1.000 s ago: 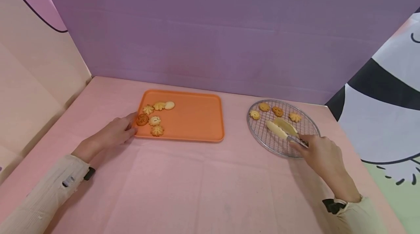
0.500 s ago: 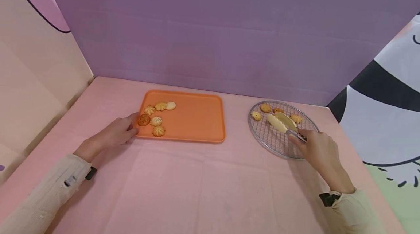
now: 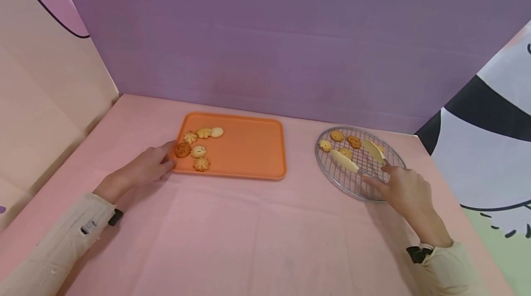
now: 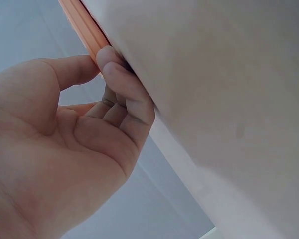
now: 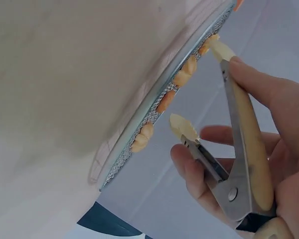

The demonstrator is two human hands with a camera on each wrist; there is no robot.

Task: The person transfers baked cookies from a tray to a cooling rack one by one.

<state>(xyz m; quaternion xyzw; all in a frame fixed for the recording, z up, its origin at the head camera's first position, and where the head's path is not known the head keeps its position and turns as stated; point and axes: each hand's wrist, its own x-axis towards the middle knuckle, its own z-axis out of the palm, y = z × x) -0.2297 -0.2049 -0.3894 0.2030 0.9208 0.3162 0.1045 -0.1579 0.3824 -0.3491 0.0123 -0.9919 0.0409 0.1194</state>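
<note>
Tongs (image 5: 252,149) are in your right hand (image 3: 408,194), gripped with thumb and fingers apart. Ahead of these fingers, a cookie (image 3: 346,152) lies between the tips; too strong squeezing could break it. Your left hand (image 3: 143,169) pinches the tray (image 3: 249,148).

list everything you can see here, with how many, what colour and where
tray: one, orange, left of the rack
tray cookies: six, pale to brown, at the tray's left end
wire rack: one, silver-grey, right of the tray
rack cookies: five visible, golden to brown, one partly behind the tongs
tongs: one, cream and silver, over the rack
table cover: one, pink, beneath everything
back panel: one, purple, behind
side panels: two, multicoloured, left and right
sleeves: two, cream, on the arms
wristbands: two, black, at the cuffs
left hand: one, bare, pinching the tray's edge
right hand: one, bare, gripping the tongs
</note>
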